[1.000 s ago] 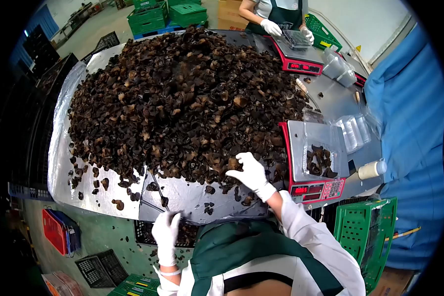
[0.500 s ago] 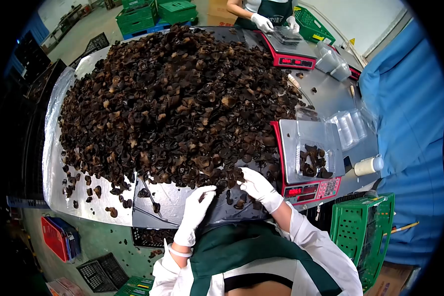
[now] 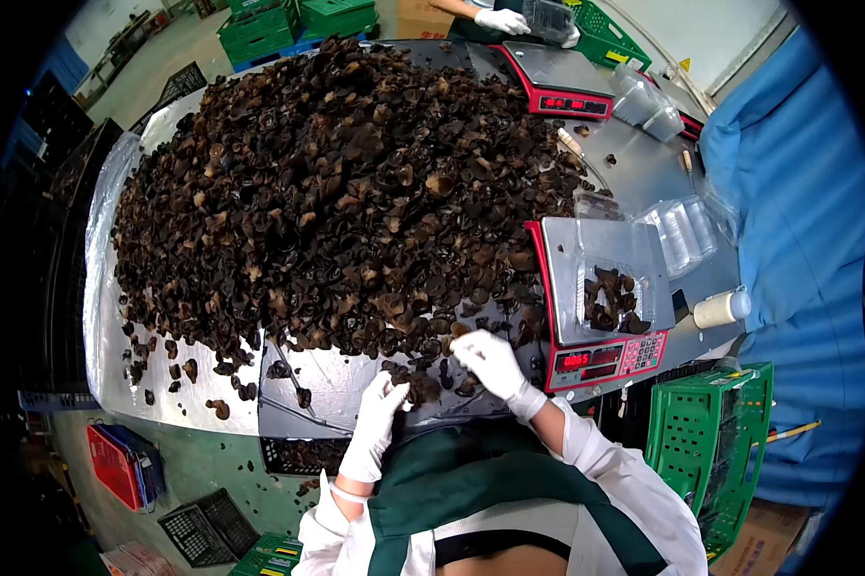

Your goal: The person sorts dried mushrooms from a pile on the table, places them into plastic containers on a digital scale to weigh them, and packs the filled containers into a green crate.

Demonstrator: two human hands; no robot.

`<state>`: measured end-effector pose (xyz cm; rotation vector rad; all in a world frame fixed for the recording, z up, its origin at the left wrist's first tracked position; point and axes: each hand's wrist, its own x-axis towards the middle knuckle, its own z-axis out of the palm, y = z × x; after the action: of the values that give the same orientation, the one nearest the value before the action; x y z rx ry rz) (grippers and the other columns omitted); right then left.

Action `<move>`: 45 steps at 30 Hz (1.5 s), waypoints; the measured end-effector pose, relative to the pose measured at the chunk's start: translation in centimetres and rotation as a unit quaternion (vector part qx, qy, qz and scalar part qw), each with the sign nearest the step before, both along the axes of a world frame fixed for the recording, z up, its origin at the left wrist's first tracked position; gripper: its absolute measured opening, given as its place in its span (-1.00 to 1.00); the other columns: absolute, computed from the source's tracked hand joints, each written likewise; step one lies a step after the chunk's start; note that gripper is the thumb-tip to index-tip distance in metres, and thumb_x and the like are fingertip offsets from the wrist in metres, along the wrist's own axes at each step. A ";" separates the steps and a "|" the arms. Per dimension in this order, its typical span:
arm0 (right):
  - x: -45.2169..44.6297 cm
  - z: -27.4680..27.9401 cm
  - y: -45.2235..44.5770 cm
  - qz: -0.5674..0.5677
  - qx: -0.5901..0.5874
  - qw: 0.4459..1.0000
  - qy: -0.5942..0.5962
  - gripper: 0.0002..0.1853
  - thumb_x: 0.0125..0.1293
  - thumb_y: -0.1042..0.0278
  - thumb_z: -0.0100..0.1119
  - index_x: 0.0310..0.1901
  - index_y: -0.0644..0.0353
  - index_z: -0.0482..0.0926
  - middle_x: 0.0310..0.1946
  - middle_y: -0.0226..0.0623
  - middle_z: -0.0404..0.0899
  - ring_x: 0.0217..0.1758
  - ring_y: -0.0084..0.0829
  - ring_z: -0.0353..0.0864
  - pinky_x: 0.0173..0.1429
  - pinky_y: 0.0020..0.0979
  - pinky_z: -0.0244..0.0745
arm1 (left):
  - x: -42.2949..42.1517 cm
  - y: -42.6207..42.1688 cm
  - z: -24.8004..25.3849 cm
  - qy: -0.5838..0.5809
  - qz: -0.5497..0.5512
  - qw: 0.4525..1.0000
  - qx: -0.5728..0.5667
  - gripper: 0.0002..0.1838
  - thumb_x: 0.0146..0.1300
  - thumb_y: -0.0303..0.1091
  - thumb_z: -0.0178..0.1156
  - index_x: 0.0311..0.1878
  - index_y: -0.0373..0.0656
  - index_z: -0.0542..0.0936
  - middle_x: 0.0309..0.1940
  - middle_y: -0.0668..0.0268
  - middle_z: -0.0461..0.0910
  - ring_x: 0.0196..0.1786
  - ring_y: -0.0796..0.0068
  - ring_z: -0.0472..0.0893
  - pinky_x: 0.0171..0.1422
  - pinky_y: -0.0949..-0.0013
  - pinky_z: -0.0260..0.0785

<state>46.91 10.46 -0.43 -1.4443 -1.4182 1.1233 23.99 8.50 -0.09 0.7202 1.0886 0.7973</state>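
Note:
A large heap of dark brown, mushroom-like pieces [image 3: 336, 192] covers much of the metal table [image 3: 327, 384]. My left hand [image 3: 377, 413], in a white glove, has its fingers closed on a few dark pieces [image 3: 416, 387] near the table's front edge. To the right, my gloved right hand [image 3: 490, 363] is bent at the heap's edge; its fingertips are near a brown piece, and whether they grip it is unclear. A clear plastic box [image 3: 613, 300] with some dark pieces sits on the red and silver scale [image 3: 559, 288].
Across the table, a co-worker's gloved hands [image 3: 502, 21] hold a clear box above a second scale [image 3: 559, 72]. Empty clear boxes [image 3: 682, 235], a white bottle [image 3: 720, 308] and a wooden-handled tool [image 3: 570, 142] lie at the right. A green crate [image 3: 687, 432] stands below the right edge.
My left hand has come in from the left and closed on dark pieces. My right hand has shifted slightly at the heap's edge. The co-worker has lifted a box off the far scale.

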 end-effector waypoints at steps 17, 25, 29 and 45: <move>0.6 1.4 1.5 0.167 -0.275 0.848 0.420 -0.64 0.38 0.36 0.05 0.18 0.18 0.37 0.03 -0.29 0.47 0.03 -0.49 0.54 -0.10 -0.42 0.55 | 1.7 -0.5 3.8 0.288 0.081 0.914 0.274 -0.59 0.07 -0.57 0.23 0.05 -0.25 0.48 -0.13 0.21 0.57 -0.11 0.42 0.59 0.00 0.42 0.43; -3.5 4.1 -0.1 0.123 -0.211 0.953 0.180 -0.74 0.38 0.27 0.09 0.00 0.24 0.51 -0.56 -0.52 0.47 -0.55 -0.73 0.41 -0.47 -0.65 0.31 | 2.8 -0.7 6.1 0.304 0.052 0.878 0.366 -0.48 0.06 -0.48 0.33 0.15 -0.21 0.49 -0.14 0.17 0.57 -0.07 0.24 0.57 0.06 0.30 0.42; -3.5 4.0 -0.4 0.085 -0.220 0.933 0.273 -0.77 0.42 0.28 0.04 -0.05 0.23 0.52 -0.54 -0.52 0.47 -0.58 -0.73 0.39 -0.51 -0.66 0.29 | 2.3 -0.5 5.6 0.201 0.049 0.947 0.246 -0.79 0.10 -0.49 0.32 -0.17 -0.25 0.59 -0.35 0.38 0.52 -0.35 0.64 0.46 -0.20 0.55 0.35; 20.8 11.6 -2.6 -0.311 0.016 0.904 -0.292 -0.72 0.25 0.27 0.25 -0.13 0.30 0.56 -0.54 -0.44 0.49 -0.52 -0.63 0.33 -0.35 -0.51 0.35 | -6.2 -2.0 1.5 0.178 0.112 0.972 0.102 -0.85 0.36 -0.38 0.10 -0.13 -0.24 0.59 -0.31 0.38 0.59 -0.30 0.64 0.51 -0.15 0.55 0.34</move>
<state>67.68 7.84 11.19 -2.1134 -1.1770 0.2618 17.79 6.49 1.37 0.9495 1.4426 1.0074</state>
